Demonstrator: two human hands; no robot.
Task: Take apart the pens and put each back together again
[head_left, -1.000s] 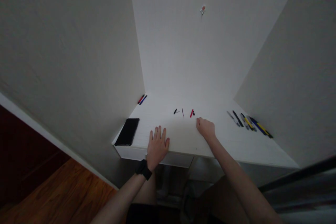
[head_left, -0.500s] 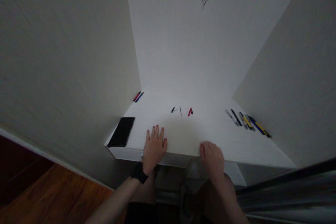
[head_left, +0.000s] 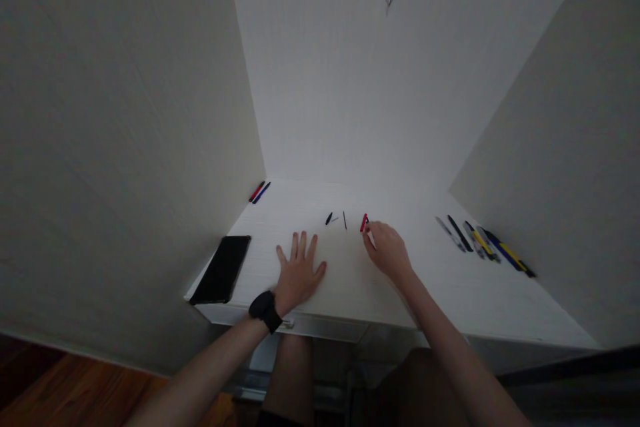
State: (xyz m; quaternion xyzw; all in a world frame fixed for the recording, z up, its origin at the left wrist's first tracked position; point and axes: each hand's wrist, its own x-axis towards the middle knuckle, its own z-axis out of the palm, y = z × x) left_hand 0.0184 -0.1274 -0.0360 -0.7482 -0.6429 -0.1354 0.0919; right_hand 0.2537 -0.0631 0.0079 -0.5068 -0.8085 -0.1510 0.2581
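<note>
Fingers (head_left: 373, 232) of our right hand (head_left: 389, 253) close on a red pen (head_left: 364, 223) at its eleven o'clock, while our left hand (head_left: 300, 273) lies flat, fingers spread, on the white desk (head_left: 345, 280), a black phone (head_left: 220, 270) at its nine o'clock.

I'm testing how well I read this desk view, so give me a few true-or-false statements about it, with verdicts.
1. The left hand lies flat on the white desk. True.
2. The black watch is on the right wrist. False: it is on the left wrist.
3. The fingertips of the right hand are at a red pen. True.
4. The black phone lies at the desk's right end. False: it lies at the left end, near the front edge.
5. A row of pens lies beside the right wall. True.
</note>
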